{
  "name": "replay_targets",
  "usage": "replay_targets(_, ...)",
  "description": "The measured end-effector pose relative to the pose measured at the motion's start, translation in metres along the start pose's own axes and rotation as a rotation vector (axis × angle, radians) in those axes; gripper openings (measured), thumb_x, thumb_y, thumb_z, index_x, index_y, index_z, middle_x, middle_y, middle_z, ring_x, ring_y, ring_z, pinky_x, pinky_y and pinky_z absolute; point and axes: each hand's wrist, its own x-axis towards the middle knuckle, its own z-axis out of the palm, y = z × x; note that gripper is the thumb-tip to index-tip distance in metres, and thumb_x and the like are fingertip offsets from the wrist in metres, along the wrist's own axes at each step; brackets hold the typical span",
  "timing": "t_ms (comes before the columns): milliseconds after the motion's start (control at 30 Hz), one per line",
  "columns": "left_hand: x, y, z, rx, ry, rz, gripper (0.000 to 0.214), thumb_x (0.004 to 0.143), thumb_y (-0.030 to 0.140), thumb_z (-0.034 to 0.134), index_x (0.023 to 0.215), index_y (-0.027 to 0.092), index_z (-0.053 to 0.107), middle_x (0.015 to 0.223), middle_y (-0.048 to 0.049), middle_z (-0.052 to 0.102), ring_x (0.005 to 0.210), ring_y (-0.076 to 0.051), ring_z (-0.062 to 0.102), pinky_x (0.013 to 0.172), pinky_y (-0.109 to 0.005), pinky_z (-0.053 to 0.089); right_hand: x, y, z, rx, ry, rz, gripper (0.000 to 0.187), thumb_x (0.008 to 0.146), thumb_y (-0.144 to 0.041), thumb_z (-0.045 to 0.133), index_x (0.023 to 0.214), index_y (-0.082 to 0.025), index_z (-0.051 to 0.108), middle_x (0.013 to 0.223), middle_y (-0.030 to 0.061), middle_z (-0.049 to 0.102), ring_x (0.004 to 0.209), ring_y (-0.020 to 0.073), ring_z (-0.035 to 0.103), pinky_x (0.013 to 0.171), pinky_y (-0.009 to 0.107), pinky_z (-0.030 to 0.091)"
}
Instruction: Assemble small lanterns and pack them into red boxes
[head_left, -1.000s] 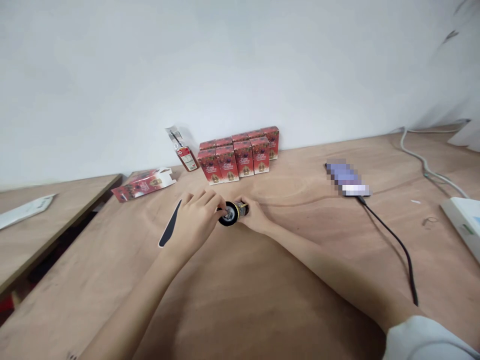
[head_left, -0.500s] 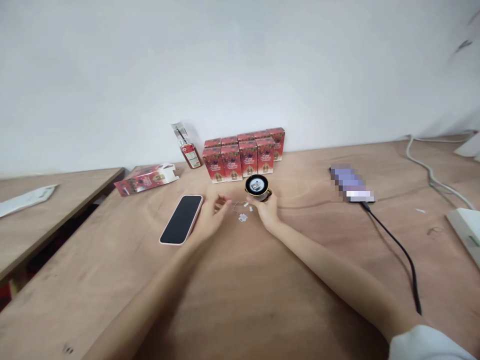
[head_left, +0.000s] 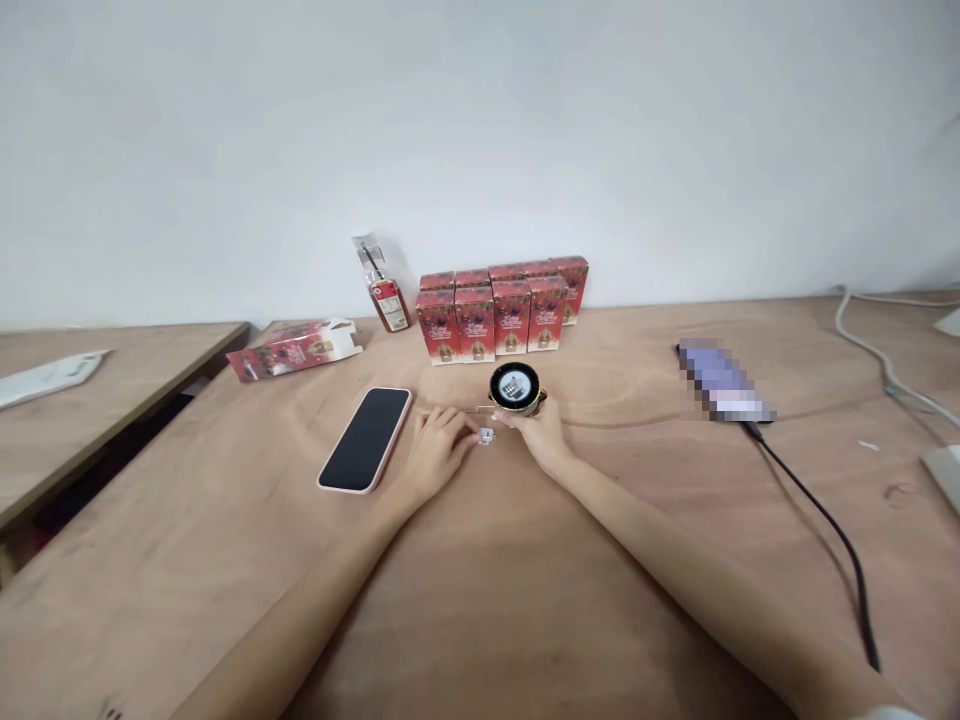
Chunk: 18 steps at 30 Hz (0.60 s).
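My right hand [head_left: 544,435] is closed around the side of a small round black-and-gold object [head_left: 514,387]. Its black face, with a pale centre and some dark detail in it, points up toward me. My left hand [head_left: 439,452] rests low over the table, fingers bent and tips pinched at the edge of a small white piece [head_left: 487,436]. A thin pale strand [head_left: 476,409] runs between the left fingers and the round object.
Several red printed boxes [head_left: 474,325] stand against the wall. A bottle [head_left: 390,305] is left of them, and an opened red box [head_left: 296,350] lies farther left. A phone [head_left: 365,440] lies beside my left hand. Another phone [head_left: 720,380], with a black cable [head_left: 817,515], lies right.
My left hand has come down and right, its fingertips now at the small white piece. The round object has tilted slightly in my right hand, and the view has shifted a little.
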Motion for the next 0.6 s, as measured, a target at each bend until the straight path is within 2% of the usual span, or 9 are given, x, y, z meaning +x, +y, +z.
replay_targets(167,-0.0016,-0.0043,-0.0013,-0.041,0.061,-0.093,0.008,0.090,0.026,0.051,0.091,0.019,0.055,0.093,-0.0037,0.064,0.092,-0.023,0.056,0.080,-0.037,0.035,0.0000,0.0019,-0.0013,-0.012,-0.005,0.009,0.038,0.049,-0.030,0.078,0.078,-0.018,0.058,0.081,0.0031,0.065,0.079,0.0214,0.060,0.077,0.037,0.047)
replay_targets(367,-0.0028,-0.0078,-0.0004,-0.170,0.162,-0.122,0.013,0.089,0.026,0.051,0.099,0.018,0.053,0.090,-0.0034,0.063,0.083,-0.020,0.057,0.078,-0.036,0.037,0.0000,0.0034,-0.0014,-0.024,-0.008,0.017,0.037,0.050,-0.032,0.077,0.080,-0.018,0.059,0.083,0.0034,0.066,0.080,0.0209,0.060,0.077,0.037,0.048)
replay_targets(533,-0.0026,-0.0095,-0.0044,0.017,0.219,-0.274,0.015,0.089,0.024,0.049,0.100,0.019,0.057,0.096,-0.0078,0.062,0.091,-0.026,0.054,0.078,-0.040,0.036,0.0001,0.0035,-0.0020,-0.029,-0.007,0.038,0.040,0.049,-0.031,0.079,0.082,-0.017,0.060,0.086,0.0048,0.067,0.082,0.0225,0.061,0.078,0.039,0.048)
replay_targets(600,-0.0029,-0.0086,-0.0059,0.107,0.214,-0.263,0.018,0.089,0.030,0.050,0.099,0.020,0.061,0.101,-0.0095,0.060,0.096,-0.028,0.051,0.078,-0.041,0.036,0.0001,0.0030,-0.0020,-0.036,0.000,0.045,0.040,0.048,-0.030,0.080,0.080,-0.017,0.060,0.085,0.0048,0.067,0.082,0.0227,0.061,0.078,0.039,0.048)
